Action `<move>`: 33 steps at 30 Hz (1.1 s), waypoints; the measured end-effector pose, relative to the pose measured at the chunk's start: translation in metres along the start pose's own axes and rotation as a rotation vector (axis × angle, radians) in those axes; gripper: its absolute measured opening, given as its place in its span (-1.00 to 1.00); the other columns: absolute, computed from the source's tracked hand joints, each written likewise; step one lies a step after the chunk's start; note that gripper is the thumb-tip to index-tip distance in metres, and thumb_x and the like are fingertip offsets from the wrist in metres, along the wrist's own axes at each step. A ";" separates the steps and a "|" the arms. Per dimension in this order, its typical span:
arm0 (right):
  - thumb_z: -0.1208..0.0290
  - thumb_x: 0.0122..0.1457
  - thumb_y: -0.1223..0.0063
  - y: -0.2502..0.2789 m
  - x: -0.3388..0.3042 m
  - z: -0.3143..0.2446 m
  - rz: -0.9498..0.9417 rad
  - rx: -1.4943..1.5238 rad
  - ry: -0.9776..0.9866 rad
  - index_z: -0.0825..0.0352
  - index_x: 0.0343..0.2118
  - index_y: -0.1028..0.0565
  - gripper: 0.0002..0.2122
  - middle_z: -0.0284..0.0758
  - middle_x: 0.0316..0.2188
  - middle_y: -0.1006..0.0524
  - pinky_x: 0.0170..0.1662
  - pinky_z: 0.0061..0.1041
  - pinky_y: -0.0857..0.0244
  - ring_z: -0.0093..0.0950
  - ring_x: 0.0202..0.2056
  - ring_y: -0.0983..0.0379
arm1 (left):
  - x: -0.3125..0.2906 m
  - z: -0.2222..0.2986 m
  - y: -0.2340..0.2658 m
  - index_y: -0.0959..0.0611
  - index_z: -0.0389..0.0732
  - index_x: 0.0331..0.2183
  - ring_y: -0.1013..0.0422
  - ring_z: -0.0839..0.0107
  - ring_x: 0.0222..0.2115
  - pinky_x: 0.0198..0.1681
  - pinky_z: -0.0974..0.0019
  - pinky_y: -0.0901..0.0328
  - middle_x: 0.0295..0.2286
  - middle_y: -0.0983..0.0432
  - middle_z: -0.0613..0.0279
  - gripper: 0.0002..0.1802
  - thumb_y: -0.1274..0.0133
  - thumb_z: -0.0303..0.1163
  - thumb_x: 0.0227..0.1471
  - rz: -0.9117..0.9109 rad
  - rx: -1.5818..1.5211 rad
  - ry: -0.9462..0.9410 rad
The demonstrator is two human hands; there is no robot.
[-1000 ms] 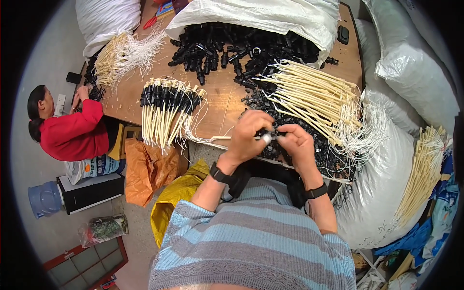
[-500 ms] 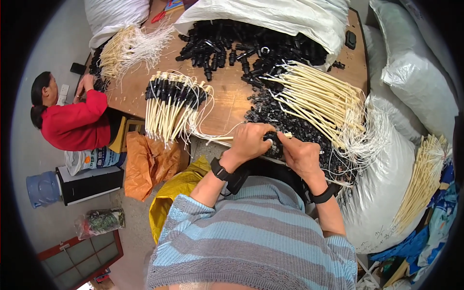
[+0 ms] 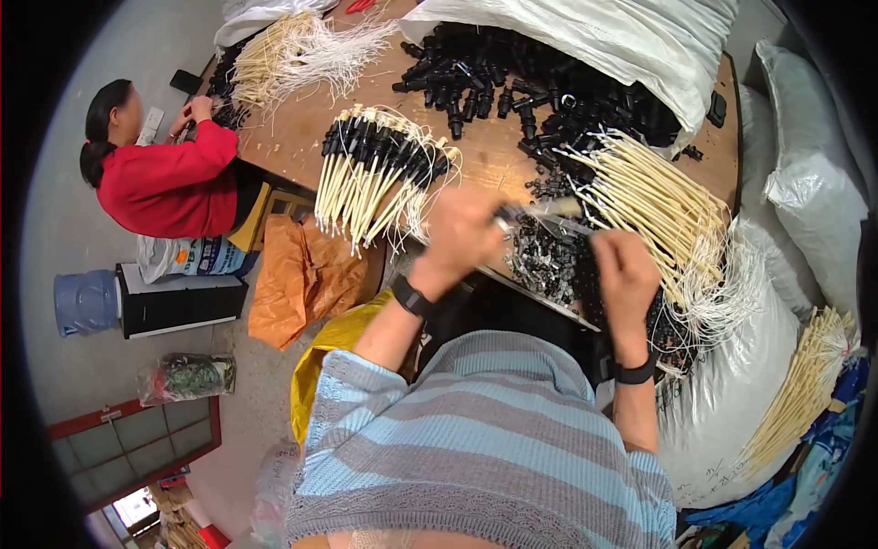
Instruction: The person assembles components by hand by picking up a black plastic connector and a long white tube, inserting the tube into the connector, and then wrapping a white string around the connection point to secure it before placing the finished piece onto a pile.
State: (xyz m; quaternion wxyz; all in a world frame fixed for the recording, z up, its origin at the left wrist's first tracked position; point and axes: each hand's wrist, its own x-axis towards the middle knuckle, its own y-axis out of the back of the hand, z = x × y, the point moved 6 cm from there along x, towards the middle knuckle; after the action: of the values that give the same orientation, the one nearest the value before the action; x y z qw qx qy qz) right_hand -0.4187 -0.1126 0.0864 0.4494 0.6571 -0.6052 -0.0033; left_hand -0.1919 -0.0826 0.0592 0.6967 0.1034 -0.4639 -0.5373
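My left hand (image 3: 462,229), blurred by motion, is closed around a black fitting (image 3: 505,216) above the table's near edge. A cream rod (image 3: 556,207) sticks out from it to the right. My right hand (image 3: 626,270) is apart from it, further right, with curled fingers pressed together. A pale, smeared streak reaches toward its fingertips; whether they hold it is unclear. To the left lies a bundle of cream rods with black fittings (image 3: 380,169) and white cords. Bare cream rods (image 3: 654,215) lie in a pile at the right, beside small black parts (image 3: 549,265).
An open white sack (image 3: 585,37) spills black fittings (image 3: 476,82) at the back of the wooden table (image 3: 297,137). A person in red (image 3: 165,192) works at the left. Full white sacks (image 3: 722,421) crowd the right. Orange sacking (image 3: 302,284) hangs at the left edge.
My hands have come apart: they were together at the black fitting, and now the right one is further right. The left has lifted over the table. The whole view has shifted.
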 end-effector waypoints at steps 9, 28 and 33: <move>0.34 -0.06 -0.27 -0.065 -0.044 -0.052 -0.609 0.216 0.185 0.24 -0.38 -0.58 -0.82 -0.35 -0.40 -0.55 -0.33 -0.35 -0.32 -0.27 -0.49 -0.45 | 0.001 -0.082 0.054 -0.64 -0.17 -0.40 -0.41 0.23 -0.31 -0.12 0.12 -0.22 -0.38 -0.55 0.21 -0.70 -0.25 -0.38 -0.35 0.208 0.557 0.184; 0.44 0.02 -0.21 -0.046 -0.032 -0.002 -0.407 0.058 -0.133 0.33 -0.40 -0.61 -0.90 -0.26 -0.49 -0.56 -0.43 -0.40 -0.33 -0.26 -0.48 -0.50 | -0.054 -0.050 0.071 -0.72 -0.14 -0.47 -0.46 0.42 -0.52 -0.36 0.36 -0.31 -0.64 -0.54 0.28 -0.89 -0.16 -0.37 -0.12 -0.378 0.388 0.455; 0.44 0.01 -0.23 -0.014 -0.019 0.032 -0.222 -0.076 -0.168 0.33 -0.40 -0.59 -0.89 -0.22 -0.47 -0.56 -0.37 -0.40 -0.35 -0.22 -0.42 -0.51 | -0.007 -0.013 -0.011 -0.69 -0.23 -0.26 -0.53 0.26 -0.38 -0.26 0.23 -0.38 -0.34 -0.62 0.12 -0.77 -0.11 -0.47 -0.05 -0.339 -0.083 0.308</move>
State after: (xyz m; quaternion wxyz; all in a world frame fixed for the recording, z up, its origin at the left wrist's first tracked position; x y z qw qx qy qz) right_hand -0.4305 -0.1176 0.0488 0.4186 0.7001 -0.5635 -0.1309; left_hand -0.1893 -0.0856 0.0418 0.6628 0.2317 -0.3058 -0.6431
